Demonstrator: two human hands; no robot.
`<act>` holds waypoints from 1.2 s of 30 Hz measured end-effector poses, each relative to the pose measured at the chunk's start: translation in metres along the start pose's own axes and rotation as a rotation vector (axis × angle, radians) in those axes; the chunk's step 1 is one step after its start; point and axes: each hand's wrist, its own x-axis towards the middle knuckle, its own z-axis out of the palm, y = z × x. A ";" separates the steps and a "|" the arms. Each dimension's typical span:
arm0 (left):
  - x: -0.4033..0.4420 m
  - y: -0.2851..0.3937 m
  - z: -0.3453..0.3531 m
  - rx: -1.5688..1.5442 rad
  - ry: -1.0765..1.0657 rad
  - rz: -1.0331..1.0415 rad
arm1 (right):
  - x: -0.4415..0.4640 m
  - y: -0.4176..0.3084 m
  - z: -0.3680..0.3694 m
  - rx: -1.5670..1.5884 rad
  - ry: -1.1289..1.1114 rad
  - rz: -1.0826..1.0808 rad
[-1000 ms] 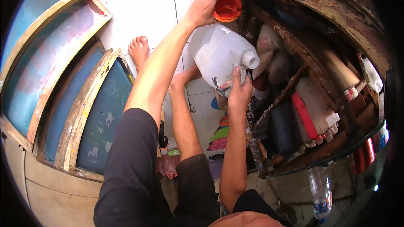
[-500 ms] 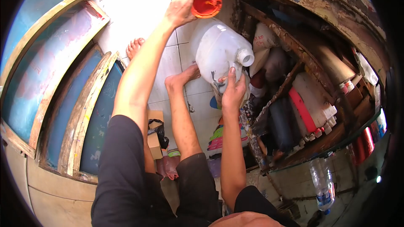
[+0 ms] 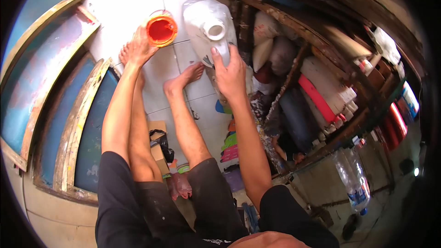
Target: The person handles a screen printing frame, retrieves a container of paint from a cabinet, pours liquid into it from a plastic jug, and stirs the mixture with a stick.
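White plastic jug (image 3: 196,20), upper centre; right hand (image 3: 233,77) has fingers wrapped round the handle (image 3: 222,53), likely for steadiness, mouth unobstructed. Orange cup (image 3: 161,29), upper left: left hand (image 3: 139,49), fingers part-curled against its side, opening clear.

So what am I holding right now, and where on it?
Your left hand holds the orange cup by its side; your right hand grips the jug by its handle, near the mouth.

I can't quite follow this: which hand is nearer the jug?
The right hand, gripping the jug by its handle; the left hand is left of it, holding an orange cup.
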 end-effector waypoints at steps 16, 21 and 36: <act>-0.027 0.126 0.009 -0.341 0.030 0.004 | 0.022 0.042 -0.024 -0.049 -0.064 0.132; 0.025 0.210 0.005 -0.775 -0.082 -0.388 | -0.005 0.041 -0.034 -0.084 0.062 0.111; 0.018 0.251 0.032 -0.562 -0.025 -0.477 | -0.039 -0.046 -0.376 -1.125 0.397 0.172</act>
